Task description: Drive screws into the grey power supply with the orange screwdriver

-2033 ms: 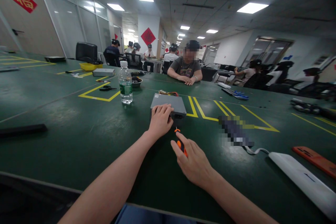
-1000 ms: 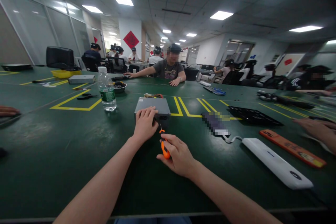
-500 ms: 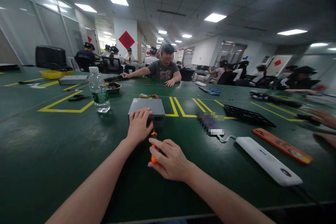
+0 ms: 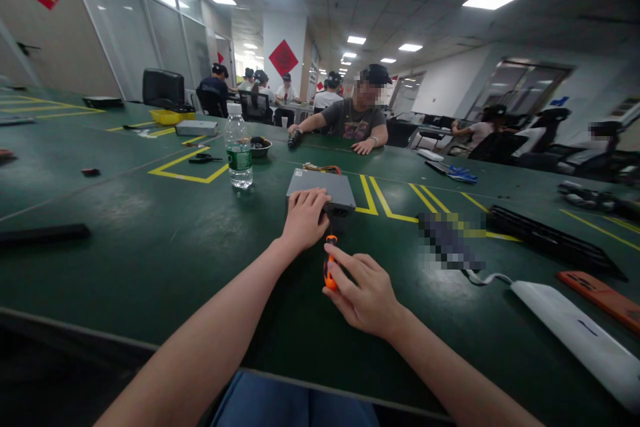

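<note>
A grey metal computer power supply (image 4: pixel 320 181) lies on the green table in front of me, a bundle of coloured wires (image 4: pixel 323 169) at its far side. My left hand (image 4: pixel 306 219) grips its near left part, fingers over the top and the thumb at the near face. Between thumb and fingers, my right hand (image 4: pixel 363 290) holds an orange and black screwdriver (image 4: pixel 330 273). Its shaft points away from me at the near face of the power supply. Where the tip meets the casing is too small to make out.
A water bottle (image 4: pixel 240 153) stands to the left, beside a metal bowl (image 4: pixel 260 147). On the right lie a blurred-out phone (image 4: pixel 445 240), a white power bank (image 4: pixel 575 333), an orange phone case (image 4: pixel 603 293) and a black panel (image 4: pixel 550 240). A person (image 4: pixel 357 117) sits opposite, one hand on a dark tool.
My view has turned left, so everything sits further right in the picture. Both hands keep their places on the power supply and screwdriver. The person opposite has drawn a dark tool closer to themselves.
</note>
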{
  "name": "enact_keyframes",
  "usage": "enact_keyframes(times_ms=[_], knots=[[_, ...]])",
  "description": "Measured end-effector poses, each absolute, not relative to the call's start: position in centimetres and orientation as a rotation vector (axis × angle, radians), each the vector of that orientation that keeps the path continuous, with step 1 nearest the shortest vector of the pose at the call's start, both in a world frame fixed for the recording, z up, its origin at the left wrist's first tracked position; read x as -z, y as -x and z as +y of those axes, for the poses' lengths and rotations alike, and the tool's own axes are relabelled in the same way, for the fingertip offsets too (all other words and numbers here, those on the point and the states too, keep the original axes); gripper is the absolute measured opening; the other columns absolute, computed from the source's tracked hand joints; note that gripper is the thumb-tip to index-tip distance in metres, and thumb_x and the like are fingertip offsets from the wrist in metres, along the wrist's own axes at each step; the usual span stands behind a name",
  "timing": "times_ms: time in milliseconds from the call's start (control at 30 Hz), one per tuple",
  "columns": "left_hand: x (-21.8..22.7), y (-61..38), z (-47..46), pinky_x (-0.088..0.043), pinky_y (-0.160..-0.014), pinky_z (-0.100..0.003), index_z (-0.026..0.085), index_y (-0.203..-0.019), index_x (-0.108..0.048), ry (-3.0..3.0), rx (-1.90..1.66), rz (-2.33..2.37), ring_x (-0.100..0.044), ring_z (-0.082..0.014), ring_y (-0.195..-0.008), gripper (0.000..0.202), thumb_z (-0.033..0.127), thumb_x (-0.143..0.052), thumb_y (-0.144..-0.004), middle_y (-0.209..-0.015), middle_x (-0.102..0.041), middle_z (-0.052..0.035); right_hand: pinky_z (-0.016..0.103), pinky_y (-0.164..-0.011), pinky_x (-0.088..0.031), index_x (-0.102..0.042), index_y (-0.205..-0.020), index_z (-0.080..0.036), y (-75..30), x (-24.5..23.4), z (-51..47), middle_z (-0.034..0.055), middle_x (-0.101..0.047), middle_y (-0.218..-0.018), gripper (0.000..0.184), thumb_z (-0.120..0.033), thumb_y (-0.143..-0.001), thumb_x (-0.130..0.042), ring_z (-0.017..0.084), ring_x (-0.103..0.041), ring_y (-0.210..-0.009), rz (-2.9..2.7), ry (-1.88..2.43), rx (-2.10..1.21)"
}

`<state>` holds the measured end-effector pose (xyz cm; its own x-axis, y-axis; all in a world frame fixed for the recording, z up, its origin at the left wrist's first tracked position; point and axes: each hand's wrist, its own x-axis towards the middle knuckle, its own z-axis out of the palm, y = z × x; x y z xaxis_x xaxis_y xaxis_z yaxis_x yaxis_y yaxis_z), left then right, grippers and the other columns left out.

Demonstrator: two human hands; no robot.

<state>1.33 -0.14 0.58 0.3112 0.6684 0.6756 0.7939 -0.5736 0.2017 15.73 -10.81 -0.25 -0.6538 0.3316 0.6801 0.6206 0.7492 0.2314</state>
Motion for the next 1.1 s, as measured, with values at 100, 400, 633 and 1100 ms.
enact_keyframes(times_ms=[100, 400, 633, 1100], knots=[[-0.6, -1.3, -0.2, -0.025, -0.1, -0.04, 0.023, -0.106, -0.052, 2.411, 1.121, -1.364, -0.041, -0.0215, -0.116, 0.032, 0.017, -0.047, -0.075, -0.123, -0.052, -0.003, 0.034, -0.07, -0.048, -0.046, -0.097, -0.012, -15.8, 0.6, -10.8, 0.0208, -0.057, -0.108, 0.02, -0.023, -0.081, -0.051, 0.021, -0.058, -0.088, -2.259, 0.681, 0.538], [-0.5, -1.3, 0.0, -0.025, -0.1, -0.039, 0.024, -0.106, -0.052, 2.41, 1.102, -1.365, -0.041, -0.0205, -0.117, 0.033, 0.015, -0.045, -0.074, -0.123, -0.052, -0.0023, 0.035, -0.081, -0.048, -0.048, -0.115, -0.018, -15.6, -0.1, -11.0, 0.0173, -0.048, -0.119, 0.031, -0.023, -0.085, -0.044, 0.023, -0.051, -0.108, -2.422, 0.762, 0.492], [-0.7, -1.2, 0.0, -0.026, -0.099, -0.038, 0.024, -0.104, -0.052, 2.404, 1.088, -1.356, -0.042, -0.0193, -0.116, 0.032, 0.013, -0.043, -0.075, -0.122, -0.052, -0.0016, 0.034, -0.074, -0.049, -0.046, -0.103, -0.015, -16.2, 0.9, -11.1, 0.0176, -0.053, -0.117, 0.023, -0.021, -0.082, -0.05, 0.019, -0.056, -0.092, -2.266, 0.698, 0.516], [-0.9, -1.0, -0.1, -0.025, -0.098, -0.038, 0.023, -0.102, -0.053, 2.423, 1.097, -1.361, -0.043, -0.0198, -0.113, 0.03, 0.015, -0.045, -0.074, -0.121, -0.053, -0.0015, 0.036, -0.071, -0.05, -0.046, -0.106, -0.015, -16.2, 0.7, -10.9, 0.0181, -0.053, -0.114, 0.028, -0.022, -0.08, -0.054, 0.02, -0.057, -0.087, -2.242, 0.689, 0.573]])
